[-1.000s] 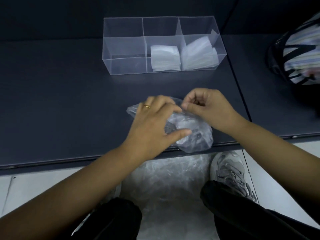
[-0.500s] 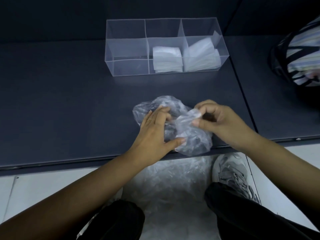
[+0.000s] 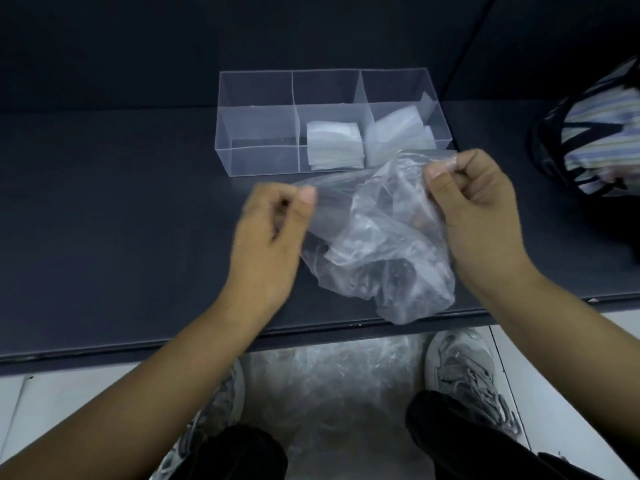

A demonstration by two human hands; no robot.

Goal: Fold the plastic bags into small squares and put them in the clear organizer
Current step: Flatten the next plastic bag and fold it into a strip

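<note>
The plastic bag (image 3: 377,244) now hangs stretched between the two hands, lifted off the tabletop (image 3: 121,220) at its upper edge while its crumpled lower part sags toward the near edge. A second ago it lay as a tight wad under both palms; half a second ago it was only starting to loosen. It has since been pulled open, so I judge the step in hand to be spreading it flat before any folding begins.

The left hand (image 3: 273,230) is closed in a pinch on the bag's left edge, and has moved out to the left from where it pressed down on the wad. The right hand (image 3: 474,199) is closed in a pinch on the upper right corner, raised and drawn apart from the other.

Beyond the bag stands the clear organizer (image 3: 256,161), unmoved. Its middle compartment holds folded squares (image 3: 334,143), its right one holds more, and its left one looks empty. More loose plastic (image 3: 332,386) lies on the floor between the shoes, so much of the task seems left.
</note>
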